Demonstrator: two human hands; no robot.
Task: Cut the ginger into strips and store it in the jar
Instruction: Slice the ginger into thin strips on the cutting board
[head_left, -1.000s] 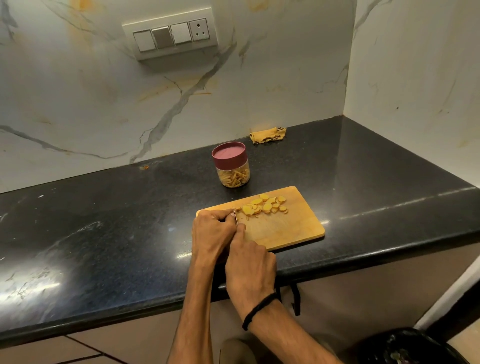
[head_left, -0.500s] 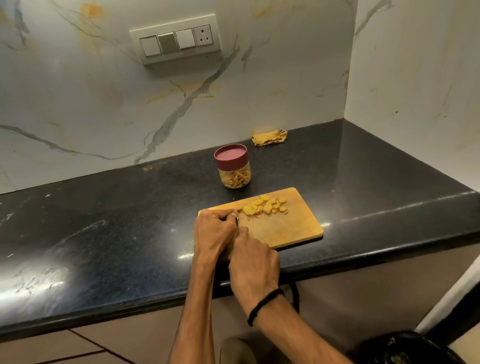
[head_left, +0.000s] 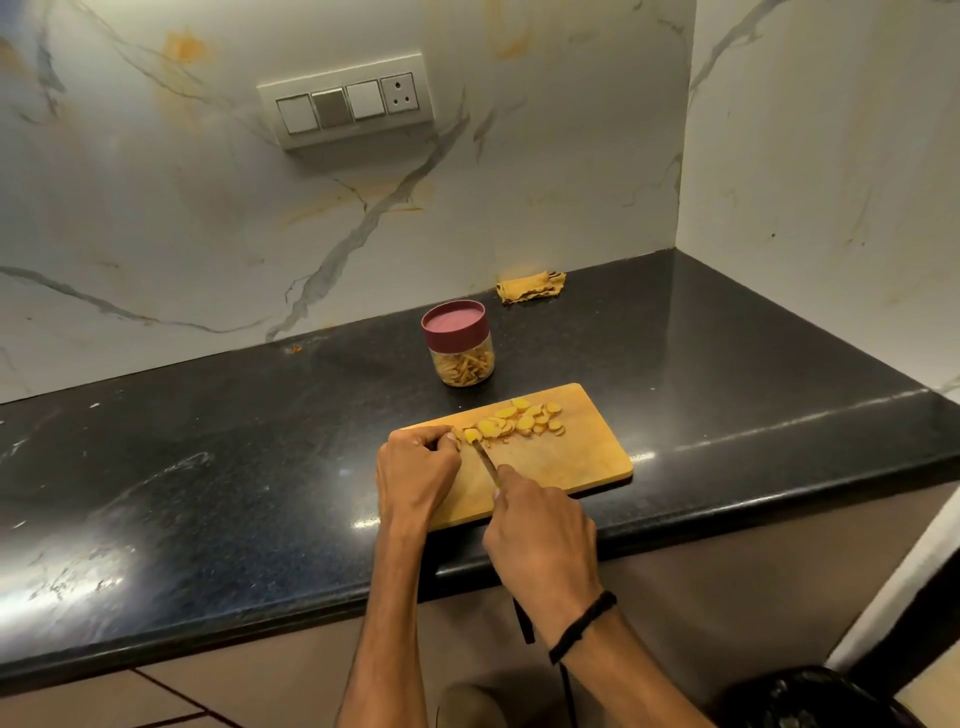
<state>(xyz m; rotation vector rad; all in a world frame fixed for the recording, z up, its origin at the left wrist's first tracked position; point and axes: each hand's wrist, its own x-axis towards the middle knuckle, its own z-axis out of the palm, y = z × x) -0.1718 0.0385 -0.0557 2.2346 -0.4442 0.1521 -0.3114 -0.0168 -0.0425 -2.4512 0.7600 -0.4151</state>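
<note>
Left hand (head_left: 418, 470) curled, fingers (head_left: 448, 440) pinning ginger piece (head_left: 470, 435) at far-left corner of cutting board (head_left: 587, 457). Right hand (head_left: 540, 535) wrapped round knife (head_left: 485, 460); blade points away from body, tip at piece, just right of left fingers. Sliced rounds (head_left: 524, 421) lie right of blade. Jar (head_left: 460, 345) beyond board on tabletop (head_left: 260, 441), lidded, strips inside. Judgement: next cut lands close beside left fingertips.

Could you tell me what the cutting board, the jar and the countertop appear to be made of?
The cutting board looks like pale wood or bamboo, matte and warm-toned. The jar is clear, glass or plastic, I cannot tell which; strips show through it, and its maroon lid looks like plastic. The countertop looks like polished dark speckled stone, perhaps granite, given its glossy reflections.
</note>
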